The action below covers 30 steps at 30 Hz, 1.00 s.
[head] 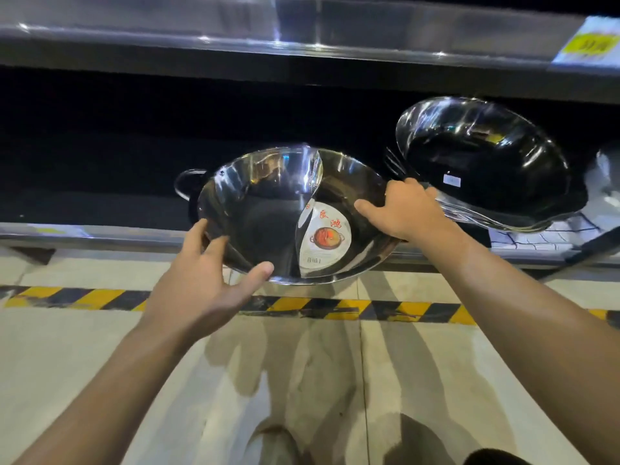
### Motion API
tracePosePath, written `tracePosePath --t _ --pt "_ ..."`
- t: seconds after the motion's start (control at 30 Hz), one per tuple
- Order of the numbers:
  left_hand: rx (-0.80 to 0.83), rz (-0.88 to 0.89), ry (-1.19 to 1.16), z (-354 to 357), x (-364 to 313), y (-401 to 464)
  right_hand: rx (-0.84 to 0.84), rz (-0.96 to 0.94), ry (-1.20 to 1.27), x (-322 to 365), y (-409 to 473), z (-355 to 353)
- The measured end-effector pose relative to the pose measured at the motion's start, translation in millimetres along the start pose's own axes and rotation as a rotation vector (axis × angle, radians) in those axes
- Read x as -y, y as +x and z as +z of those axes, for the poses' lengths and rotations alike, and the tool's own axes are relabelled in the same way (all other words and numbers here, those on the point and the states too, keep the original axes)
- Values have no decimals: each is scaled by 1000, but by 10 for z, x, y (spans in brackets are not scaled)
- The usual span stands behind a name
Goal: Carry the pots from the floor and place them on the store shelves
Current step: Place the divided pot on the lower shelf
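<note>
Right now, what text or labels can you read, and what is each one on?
"良鸿", red characters on the sticker inside the divided pot.
Barcode below it: too small to read.
Yellow price tag on the upper shelf edge: blurred.
White sticker in the leaning wok: unreadable.

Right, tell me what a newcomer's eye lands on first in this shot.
First, the shiny divided pot in the middle, tilted at the lower shelf edge, with the left hand on its near rim and the right hand on its right rim. Next, the stacked pots leaning on the shelf to the right. Below, the yellow-black floor stripe crosses the frame.
</note>
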<state>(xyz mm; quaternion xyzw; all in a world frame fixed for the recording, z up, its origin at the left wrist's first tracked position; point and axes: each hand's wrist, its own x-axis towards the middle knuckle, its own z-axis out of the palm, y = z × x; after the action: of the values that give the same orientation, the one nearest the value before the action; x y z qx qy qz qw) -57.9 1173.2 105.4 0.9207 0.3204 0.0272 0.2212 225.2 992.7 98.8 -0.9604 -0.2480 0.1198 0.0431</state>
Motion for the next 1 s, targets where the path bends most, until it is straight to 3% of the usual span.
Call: tracePosePath --t 0.17,0.33,0.7,1.0 --pt "-65 76 31 -19 79 -74 -265 -56 26 71 -789 -77" --pt "-114 55 39 -8 17 -27 -13 4 194 254 -1372 236" --pt "-158 -106 -21 189 53 525 -84 -188 24 336 -593 275" --pt "-79 -173 84 412 57 1050 -12 -174 -134 453 -2 290"
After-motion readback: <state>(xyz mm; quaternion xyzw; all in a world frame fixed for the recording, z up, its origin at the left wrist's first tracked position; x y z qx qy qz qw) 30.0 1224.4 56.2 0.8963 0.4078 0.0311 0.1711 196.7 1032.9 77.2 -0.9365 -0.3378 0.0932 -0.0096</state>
